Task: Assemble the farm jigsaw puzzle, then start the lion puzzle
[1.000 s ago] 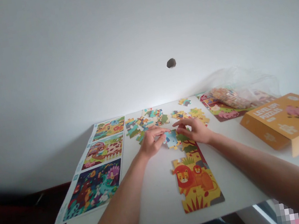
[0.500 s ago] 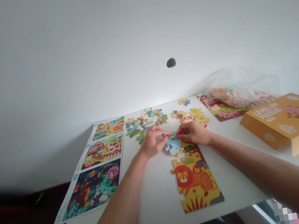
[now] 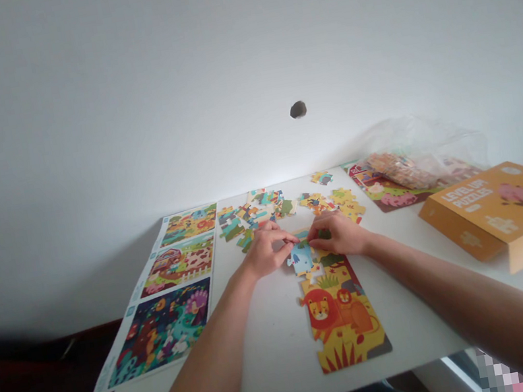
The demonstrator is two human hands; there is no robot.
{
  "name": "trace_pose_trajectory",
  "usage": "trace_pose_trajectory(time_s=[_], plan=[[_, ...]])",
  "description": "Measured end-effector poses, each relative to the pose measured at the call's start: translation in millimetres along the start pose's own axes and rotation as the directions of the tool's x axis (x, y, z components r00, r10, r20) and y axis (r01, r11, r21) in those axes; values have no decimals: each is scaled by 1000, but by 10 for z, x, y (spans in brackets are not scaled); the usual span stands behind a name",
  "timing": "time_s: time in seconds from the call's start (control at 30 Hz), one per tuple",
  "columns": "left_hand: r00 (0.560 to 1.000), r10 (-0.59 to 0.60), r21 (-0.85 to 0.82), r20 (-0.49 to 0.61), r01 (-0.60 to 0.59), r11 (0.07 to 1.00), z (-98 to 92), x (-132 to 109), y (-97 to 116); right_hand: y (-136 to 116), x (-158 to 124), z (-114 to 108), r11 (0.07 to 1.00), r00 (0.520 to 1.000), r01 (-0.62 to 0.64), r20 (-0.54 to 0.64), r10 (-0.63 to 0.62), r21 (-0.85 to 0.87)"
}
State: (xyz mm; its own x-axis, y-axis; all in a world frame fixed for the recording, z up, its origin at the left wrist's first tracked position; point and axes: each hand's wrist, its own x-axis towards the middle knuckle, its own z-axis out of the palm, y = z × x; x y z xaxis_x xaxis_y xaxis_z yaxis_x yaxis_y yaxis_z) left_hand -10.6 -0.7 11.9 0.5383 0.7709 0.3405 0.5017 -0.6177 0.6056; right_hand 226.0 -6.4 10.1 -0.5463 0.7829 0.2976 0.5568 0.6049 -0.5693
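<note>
A pale blue jigsaw puzzle piece (image 3: pixel 302 259) is pinched between my two hands at the upper left corner of a partly joined lion puzzle (image 3: pixel 345 319). My left hand (image 3: pixel 270 248) has thumb and fingertips closed on the piece's upper left edge. From the other side, my right hand (image 3: pixel 335 234) pinches near its upper right edge, and its fingers hide where the piece meets the yellow section. The piece looks slightly tilted, its lower edge near the lion section. Loose puzzle pieces (image 3: pixel 264 209) lie beyond my hands.
A sheet of printed pictures (image 3: pixel 168 332) lies along the table's left side. To the right are an orange puzzle box (image 3: pixel 517 200), a clear plastic bag of pieces (image 3: pixel 397 170) and a farm picture (image 3: pixel 395 200). A wall (image 3: pixel 224 95) rises behind the table.
The blue piece has shifted slightly left and toward me, closer to the lion section. Both hands keep their pinch and have barely moved.
</note>
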Motion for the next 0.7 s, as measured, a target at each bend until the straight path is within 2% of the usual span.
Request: trace_pose_trajectory(time_s=[0.27,0.5,0.7], plan=[[999,7,4,-35,-7,1000,8,13,-40,77,-18,9,997,997,75,34,-75,-19],[997,-22,-24,-75,21,999,22,12,-110,121,-29,-25,995,992,84,98,-78,-52],[995,-62,-6,-84,62,998,19,3,-116,158,-15,-38,993,994,81,86,-74,-85]])
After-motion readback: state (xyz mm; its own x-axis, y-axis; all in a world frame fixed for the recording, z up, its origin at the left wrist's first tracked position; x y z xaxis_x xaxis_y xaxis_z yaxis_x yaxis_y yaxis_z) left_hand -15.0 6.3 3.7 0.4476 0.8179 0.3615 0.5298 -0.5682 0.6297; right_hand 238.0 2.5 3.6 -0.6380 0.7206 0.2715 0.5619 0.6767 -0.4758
